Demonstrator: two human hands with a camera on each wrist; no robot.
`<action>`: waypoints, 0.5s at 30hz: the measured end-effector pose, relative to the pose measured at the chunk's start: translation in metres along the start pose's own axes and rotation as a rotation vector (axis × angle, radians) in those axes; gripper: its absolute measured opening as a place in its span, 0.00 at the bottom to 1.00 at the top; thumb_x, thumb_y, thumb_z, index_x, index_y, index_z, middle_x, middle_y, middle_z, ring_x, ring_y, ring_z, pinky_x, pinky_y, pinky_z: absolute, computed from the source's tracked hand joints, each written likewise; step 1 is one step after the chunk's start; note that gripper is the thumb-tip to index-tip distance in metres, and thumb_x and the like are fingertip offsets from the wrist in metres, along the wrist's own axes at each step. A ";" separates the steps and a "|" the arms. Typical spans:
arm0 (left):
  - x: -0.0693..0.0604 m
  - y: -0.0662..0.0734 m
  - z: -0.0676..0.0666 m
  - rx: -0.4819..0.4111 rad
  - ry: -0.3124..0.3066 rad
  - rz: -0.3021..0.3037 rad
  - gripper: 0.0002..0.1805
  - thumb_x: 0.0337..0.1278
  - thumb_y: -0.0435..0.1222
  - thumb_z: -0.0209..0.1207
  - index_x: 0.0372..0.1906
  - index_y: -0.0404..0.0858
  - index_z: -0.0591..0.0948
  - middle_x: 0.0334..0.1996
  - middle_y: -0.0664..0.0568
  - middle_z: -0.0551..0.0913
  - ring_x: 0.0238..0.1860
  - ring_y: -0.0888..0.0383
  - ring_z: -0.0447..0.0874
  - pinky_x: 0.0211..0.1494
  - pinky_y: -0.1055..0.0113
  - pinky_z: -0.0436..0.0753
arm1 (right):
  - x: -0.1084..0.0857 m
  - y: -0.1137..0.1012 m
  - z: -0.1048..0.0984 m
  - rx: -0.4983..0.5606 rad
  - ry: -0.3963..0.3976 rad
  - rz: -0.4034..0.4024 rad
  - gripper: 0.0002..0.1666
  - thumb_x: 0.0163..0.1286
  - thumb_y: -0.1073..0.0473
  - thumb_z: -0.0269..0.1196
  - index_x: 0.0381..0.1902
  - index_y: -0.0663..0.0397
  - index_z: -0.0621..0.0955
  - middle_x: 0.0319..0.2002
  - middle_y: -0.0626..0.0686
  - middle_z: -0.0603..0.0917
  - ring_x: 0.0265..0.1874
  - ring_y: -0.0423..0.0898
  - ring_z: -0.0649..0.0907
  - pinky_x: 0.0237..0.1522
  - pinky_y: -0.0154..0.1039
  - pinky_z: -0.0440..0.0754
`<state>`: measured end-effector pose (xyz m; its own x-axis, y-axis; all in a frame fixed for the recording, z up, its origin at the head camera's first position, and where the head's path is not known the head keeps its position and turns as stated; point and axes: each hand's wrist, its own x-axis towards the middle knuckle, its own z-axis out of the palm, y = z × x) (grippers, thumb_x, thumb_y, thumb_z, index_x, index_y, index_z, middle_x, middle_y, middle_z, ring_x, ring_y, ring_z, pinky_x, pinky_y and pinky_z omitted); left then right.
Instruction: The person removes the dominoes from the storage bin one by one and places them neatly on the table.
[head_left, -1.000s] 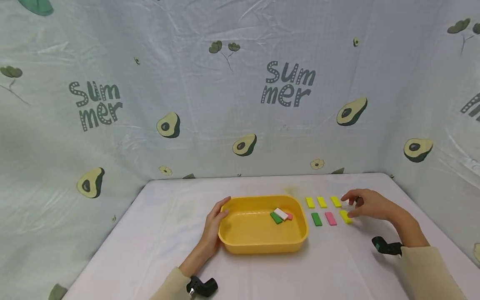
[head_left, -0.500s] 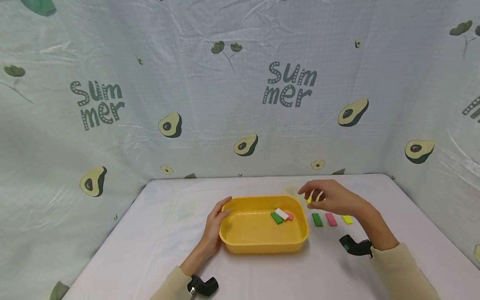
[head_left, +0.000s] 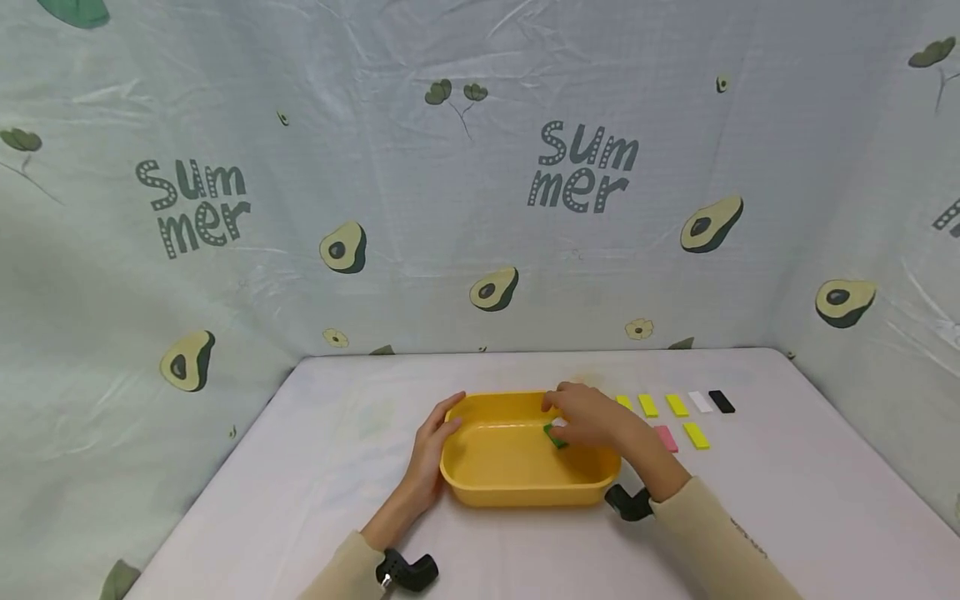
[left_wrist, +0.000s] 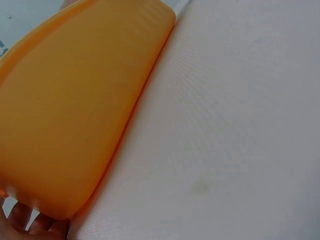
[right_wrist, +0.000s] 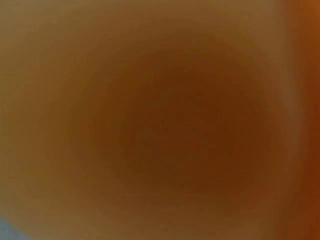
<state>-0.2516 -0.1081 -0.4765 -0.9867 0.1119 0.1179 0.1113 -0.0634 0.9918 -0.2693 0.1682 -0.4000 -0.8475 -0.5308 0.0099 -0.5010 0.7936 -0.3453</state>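
Observation:
At the left end of a yellow plastic tub [head_left: 525, 497], my left hand [head_left: 427, 454] grips the wall, thumb over the rim. Its fingers [left_wrist: 42, 224] show at the tub's end in the left wrist view. My right hand [head_left: 592, 415] reaches inside the tub from the right. Its thumb and fingers stand apart around a small white block [head_left: 558, 422], mostly covered by the hand. A green block [head_left: 553, 437] lies just under the thumb. The right wrist view is only an orange-brown blur.
Right of the tub, small blocks lie in two rows on the white-covered table [head_left: 337, 467]: several yellow ones [head_left: 677, 405], a white [head_left: 701, 402], a black [head_left: 722, 402] and a pink [head_left: 666, 438]. A patterned cloth [head_left: 405, 183] hangs behind.
My right hand has moved left from the yellow block at the end of the front row, across the rows and down into the tub. The left hand stays on the tub.

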 end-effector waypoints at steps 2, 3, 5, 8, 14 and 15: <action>0.002 0.001 0.000 0.003 0.001 0.001 0.27 0.78 0.36 0.47 0.77 0.38 0.68 0.80 0.47 0.64 0.80 0.48 0.60 0.82 0.51 0.61 | 0.003 -0.001 0.006 -0.030 0.006 0.033 0.16 0.69 0.60 0.67 0.53 0.58 0.84 0.51 0.56 0.84 0.41 0.48 0.78 0.56 0.50 0.84; 0.002 0.002 0.000 0.004 0.000 0.003 0.27 0.78 0.36 0.47 0.77 0.38 0.68 0.80 0.47 0.63 0.80 0.48 0.60 0.82 0.51 0.61 | 0.004 -0.002 0.009 -0.036 0.005 0.052 0.15 0.70 0.60 0.67 0.53 0.58 0.84 0.50 0.56 0.84 0.41 0.48 0.78 0.56 0.50 0.84; 0.002 0.002 0.000 0.000 0.005 0.002 0.27 0.77 0.36 0.48 0.77 0.38 0.69 0.80 0.47 0.64 0.80 0.47 0.60 0.83 0.50 0.60 | 0.005 -0.003 0.014 -0.061 0.009 0.072 0.13 0.69 0.60 0.67 0.50 0.58 0.83 0.45 0.55 0.84 0.39 0.48 0.78 0.54 0.49 0.84; 0.002 0.001 0.001 -0.006 0.006 -0.003 0.27 0.78 0.37 0.48 0.77 0.38 0.68 0.80 0.47 0.63 0.80 0.47 0.58 0.83 0.47 0.59 | 0.005 -0.005 0.019 -0.109 0.013 0.109 0.11 0.70 0.60 0.67 0.47 0.58 0.82 0.35 0.52 0.81 0.35 0.48 0.76 0.48 0.45 0.83; 0.000 0.001 0.001 0.022 0.013 -0.016 0.27 0.78 0.38 0.47 0.77 0.40 0.68 0.80 0.48 0.63 0.81 0.47 0.58 0.84 0.47 0.59 | 0.004 -0.012 0.022 -0.167 0.027 0.123 0.07 0.71 0.65 0.65 0.45 0.57 0.83 0.31 0.50 0.79 0.32 0.47 0.75 0.44 0.42 0.81; 0.000 0.001 0.000 0.026 0.015 -0.017 0.27 0.78 0.38 0.47 0.77 0.40 0.68 0.80 0.48 0.64 0.80 0.47 0.59 0.83 0.48 0.59 | 0.004 -0.014 0.022 -0.165 0.025 0.122 0.07 0.71 0.65 0.65 0.45 0.57 0.83 0.32 0.51 0.80 0.32 0.47 0.75 0.45 0.43 0.82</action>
<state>-0.2511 -0.1078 -0.4752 -0.9902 0.0974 0.1002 0.0970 -0.0361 0.9946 -0.2618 0.1487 -0.4160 -0.9068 -0.4216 0.0014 -0.4144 0.8906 -0.1873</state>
